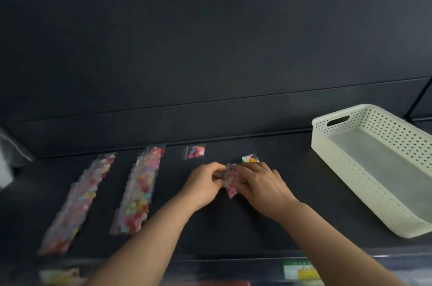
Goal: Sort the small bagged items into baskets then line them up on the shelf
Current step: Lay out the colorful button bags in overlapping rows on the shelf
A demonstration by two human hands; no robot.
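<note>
with the fingers of the left hand [205, 182] and right hand [261, 184] curled in, pinching the small stack of clear bags [231, 186] low over the shelf [280, 220], better square its edges before lifting it toward the white basket [327, 145].

This looks like a shop. A long dark shelf [257, 227] runs across, with a dark back wall [210, 40] at 12 o'clock. Small clear bags [138, 192] of bright bits lie in neat rows at 9 o'clock. A blurry green and yellow label [300, 270] sits on the shelf's front edge at 5 o'clock. A white basket [327, 145] stands at 3 o'clock.
</note>
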